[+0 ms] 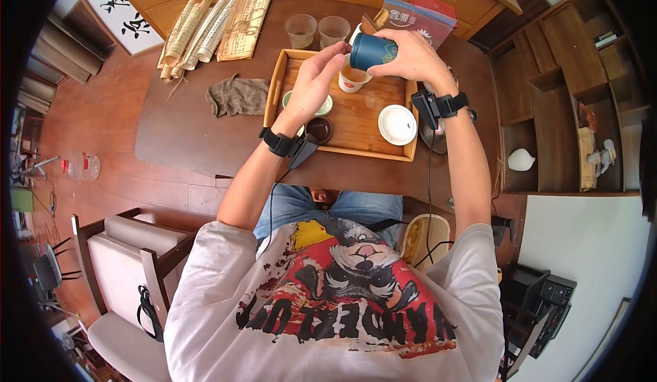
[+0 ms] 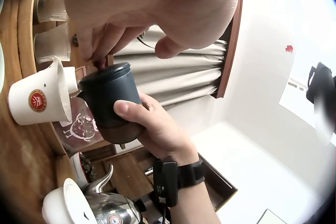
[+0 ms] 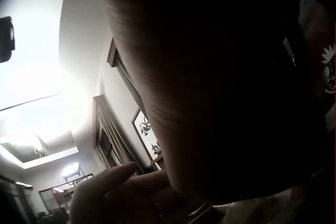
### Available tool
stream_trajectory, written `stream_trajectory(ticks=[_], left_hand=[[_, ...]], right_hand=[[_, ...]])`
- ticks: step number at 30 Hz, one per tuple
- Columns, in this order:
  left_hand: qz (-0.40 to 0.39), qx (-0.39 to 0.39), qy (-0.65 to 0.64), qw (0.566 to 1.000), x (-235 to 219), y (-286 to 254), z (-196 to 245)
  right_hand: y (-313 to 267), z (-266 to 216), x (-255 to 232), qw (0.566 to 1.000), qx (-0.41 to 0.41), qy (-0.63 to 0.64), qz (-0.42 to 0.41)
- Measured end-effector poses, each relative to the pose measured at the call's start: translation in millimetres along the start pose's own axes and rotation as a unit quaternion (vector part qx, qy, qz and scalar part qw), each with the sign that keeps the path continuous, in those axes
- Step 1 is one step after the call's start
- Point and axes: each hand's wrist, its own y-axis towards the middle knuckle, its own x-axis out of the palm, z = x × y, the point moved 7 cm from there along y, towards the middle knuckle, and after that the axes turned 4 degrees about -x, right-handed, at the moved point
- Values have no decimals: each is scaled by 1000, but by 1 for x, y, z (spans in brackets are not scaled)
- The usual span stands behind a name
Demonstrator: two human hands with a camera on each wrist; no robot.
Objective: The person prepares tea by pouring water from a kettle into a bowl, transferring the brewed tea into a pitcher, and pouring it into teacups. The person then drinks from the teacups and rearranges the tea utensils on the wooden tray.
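Right grip (image 1: pixel 410 57): wrapped round the dark blue pot (image 1: pixel 373 51), thumb on one side, fingers on the other. Pot's up in the air, tipped well over, above the white cup (image 1: pixel 351 84), which sits on the wooden tray (image 1: pixel 363 136) on the worktop (image 1: pixel 198 139). Left grip (image 1: pixel 311 84): fingertips touching the small knob (image 2: pixel 100 64) on the pot's lid (image 2: pixel 121 68), thumb clear of it. Looks like a pour; can't make out a stream.

To do it well: press the lid lightly but steadily with your left fingertips; at this tilt it could slide off. The spout (image 2: pixel 82 96) points down at the cup, so hold it over the middle of the mouth, close but not touching the rim. Turn from your right wrist, slowly, and watch the level; the fill isn't readable here. Right wrist view too dark to help. Mind your left forearm over the dark bowl (image 1: pixel 319 130). Level the pot before you shift it sideways, or drips may land on the tray.
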Motion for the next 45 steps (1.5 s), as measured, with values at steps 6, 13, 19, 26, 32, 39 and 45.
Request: stream_trajectory(ticks=[6,13,19,26,32,39,45], left_hand=[[-14,26,63,998,19,19,37],[-7,224,252,942,61,30,94],[-52,250,287,923,86,34,72],[-101,248,340,901,103,33,44],[-144,244,384,879,113,34,26],[-164,264,368,876,121,34,9],[-176,250,385,871,124,29,-2]], right_hand=[[-17,3,-24,993,-9,-4,117],[-49,13,-47,968,1,47,246],[-69,48,-16,958,52,140,247],[-75,74,27,952,82,186,230],[-73,109,62,933,91,266,225],[-70,114,78,931,103,281,208],[-69,113,81,940,119,244,207]])
